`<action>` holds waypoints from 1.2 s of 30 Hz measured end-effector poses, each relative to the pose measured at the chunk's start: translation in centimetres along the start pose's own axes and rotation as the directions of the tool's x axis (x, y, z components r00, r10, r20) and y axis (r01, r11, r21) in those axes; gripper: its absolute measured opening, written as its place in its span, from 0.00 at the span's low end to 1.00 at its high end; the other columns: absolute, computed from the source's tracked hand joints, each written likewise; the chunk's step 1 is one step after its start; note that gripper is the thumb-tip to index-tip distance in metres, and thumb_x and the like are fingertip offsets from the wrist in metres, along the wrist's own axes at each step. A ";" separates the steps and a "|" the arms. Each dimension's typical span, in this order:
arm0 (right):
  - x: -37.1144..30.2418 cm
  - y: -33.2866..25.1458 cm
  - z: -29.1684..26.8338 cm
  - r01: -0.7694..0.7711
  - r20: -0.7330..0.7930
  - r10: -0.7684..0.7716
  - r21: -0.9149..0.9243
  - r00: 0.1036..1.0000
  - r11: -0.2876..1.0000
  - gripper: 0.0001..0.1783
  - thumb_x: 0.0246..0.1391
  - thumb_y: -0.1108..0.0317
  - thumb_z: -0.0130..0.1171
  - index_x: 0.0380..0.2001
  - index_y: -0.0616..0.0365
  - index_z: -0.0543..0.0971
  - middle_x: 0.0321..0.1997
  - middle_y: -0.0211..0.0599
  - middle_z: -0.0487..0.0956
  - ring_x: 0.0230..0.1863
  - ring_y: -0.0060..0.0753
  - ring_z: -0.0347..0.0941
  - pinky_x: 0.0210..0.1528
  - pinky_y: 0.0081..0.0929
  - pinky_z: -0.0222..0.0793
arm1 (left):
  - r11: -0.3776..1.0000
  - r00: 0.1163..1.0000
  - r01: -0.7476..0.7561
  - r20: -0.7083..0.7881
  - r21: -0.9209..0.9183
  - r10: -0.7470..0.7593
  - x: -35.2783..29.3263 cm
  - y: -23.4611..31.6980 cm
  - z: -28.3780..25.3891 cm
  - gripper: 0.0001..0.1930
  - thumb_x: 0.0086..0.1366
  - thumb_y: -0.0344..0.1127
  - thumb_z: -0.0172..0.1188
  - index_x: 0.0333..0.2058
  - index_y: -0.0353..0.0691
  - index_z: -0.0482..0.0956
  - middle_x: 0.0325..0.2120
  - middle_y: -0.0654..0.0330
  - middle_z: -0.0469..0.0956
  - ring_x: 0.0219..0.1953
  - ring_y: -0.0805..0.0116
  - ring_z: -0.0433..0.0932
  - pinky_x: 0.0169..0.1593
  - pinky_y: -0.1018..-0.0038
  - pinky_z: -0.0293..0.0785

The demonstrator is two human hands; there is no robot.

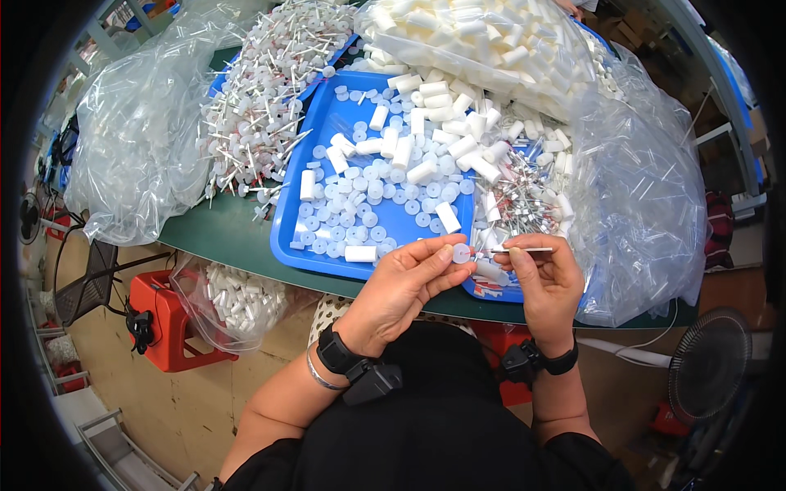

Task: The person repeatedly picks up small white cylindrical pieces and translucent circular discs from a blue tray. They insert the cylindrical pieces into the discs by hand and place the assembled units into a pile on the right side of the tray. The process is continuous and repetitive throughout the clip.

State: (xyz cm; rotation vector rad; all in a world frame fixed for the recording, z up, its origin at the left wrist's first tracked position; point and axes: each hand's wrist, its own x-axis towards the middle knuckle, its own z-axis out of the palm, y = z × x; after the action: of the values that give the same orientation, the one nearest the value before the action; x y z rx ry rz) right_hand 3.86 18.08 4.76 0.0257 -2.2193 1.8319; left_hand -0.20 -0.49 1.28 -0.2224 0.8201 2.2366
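Observation:
My left hand point(399, 286) pinches a round translucent white plastic disc point(462, 254) between thumb and fingers, just above the front of the trays. Close on its right, my right hand point(550, 285) is closed on a thin white stick point(534, 249), which points leftward at the disc. Whether the stick's tip touches the disc is too small to tell. Behind my hands, a blue tray point(282, 233) holds loose translucent discs point(360, 184) and white foam-like cylinders point(402, 153). Thin metal-and-red pins point(528, 196) lie heaped to the right, partly hidden by my right hand.
A pile of discs fitted on sticks point(262, 98) is at the back left. A bag of white cylinders point(491, 49) leans over the back. Clear plastic bags point(139, 139) flank the green table point(217, 229). A red stool point(160, 315) and a fan point(711, 360) stand below.

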 end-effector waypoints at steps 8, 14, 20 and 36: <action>0.2 -0.4 0.4 0.373 0.177 -0.333 -0.299 0.926 0.878 0.07 0.48 0.80 0.62 0.32 0.64 0.76 0.32 0.42 0.80 0.34 0.36 0.79 0.35 0.25 0.74 | 1.000 1.000 0.026 0.017 0.007 -0.026 0.0 -0.2 -0.2 0.17 0.66 0.32 0.56 0.51 0.30 0.71 0.42 0.57 0.75 0.43 0.69 0.78 0.50 0.77 0.77; 0.5 -0.8 0.2 0.365 0.286 -0.262 -0.412 0.922 0.835 0.08 0.46 0.80 0.63 0.32 0.62 0.77 0.26 0.38 0.79 0.25 0.34 0.77 0.26 0.26 0.72 | 0.997 0.998 0.057 0.034 -0.047 -0.055 0.1 -0.5 -0.6 0.16 0.66 0.32 0.58 0.50 0.31 0.72 0.40 0.59 0.76 0.40 0.73 0.78 0.48 0.79 0.76; 0.6 0.2 0.0 0.533 0.407 -0.348 -0.575 0.845 0.621 0.05 0.50 0.76 0.62 0.33 0.62 0.79 0.20 0.34 0.77 0.18 0.27 0.73 0.18 0.23 0.64 | 0.995 0.998 0.055 0.041 -0.078 -0.052 0.2 -1.0 -1.0 0.17 0.65 0.34 0.59 0.50 0.31 0.73 0.36 0.62 0.77 0.39 0.75 0.78 0.46 0.80 0.76; -0.3 0.5 -2.1 -0.313 0.148 0.323 -0.088 0.935 0.946 0.12 0.62 0.70 0.51 0.44 0.66 0.77 0.32 0.34 0.81 0.29 0.20 0.75 0.34 0.19 0.71 | 0.995 0.995 -0.102 -0.009 0.022 0.103 0.2 -0.4 -0.5 0.18 0.67 0.38 0.56 0.50 0.31 0.72 0.29 0.67 0.74 0.31 0.80 0.73 0.39 0.81 0.74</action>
State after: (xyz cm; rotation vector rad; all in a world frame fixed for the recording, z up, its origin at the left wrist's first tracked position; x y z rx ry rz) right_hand 4.42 20.15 4.55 -0.2195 -2.5158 1.9813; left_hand -0.08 -0.47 0.56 -0.1848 0.8783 2.3227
